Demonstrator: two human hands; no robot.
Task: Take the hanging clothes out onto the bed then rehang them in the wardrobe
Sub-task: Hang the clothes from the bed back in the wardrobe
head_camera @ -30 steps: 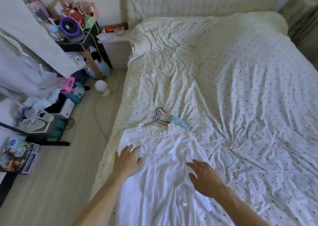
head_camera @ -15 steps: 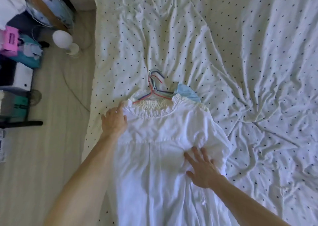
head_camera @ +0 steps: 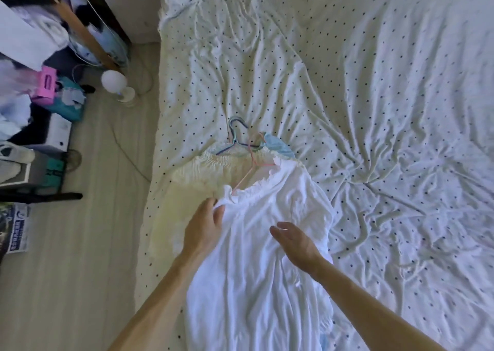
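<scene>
A white garment [head_camera: 267, 243] lies on top of a pile at the near left of the bed [head_camera: 374, 110]. My left hand [head_camera: 204, 230] pinches its left shoulder and pulls it aside. That uncovers a cream ruffled garment [head_camera: 203, 174] and a pink hanger [head_camera: 250, 166]. A blue hanger [head_camera: 235, 137] sticks out above the pile, and a light blue garment [head_camera: 279, 147] peeks out at the top right. My right hand [head_camera: 294, 241] hovers over the white garment with its fingers loose.
The bed carries a white sheet with dark dots, rumpled all over. On the wooden floor to the left stand a small round white lamp [head_camera: 115, 83], a pink box [head_camera: 45, 86], bags and a cable [head_camera: 128, 155]. A desk leg [head_camera: 85, 35] slants at the top left.
My left hand took hold of the white garment's shoulder and dragged it right and toward me, baring the cream garment and the pink hanger. My right hand lifted off the cloth.
</scene>
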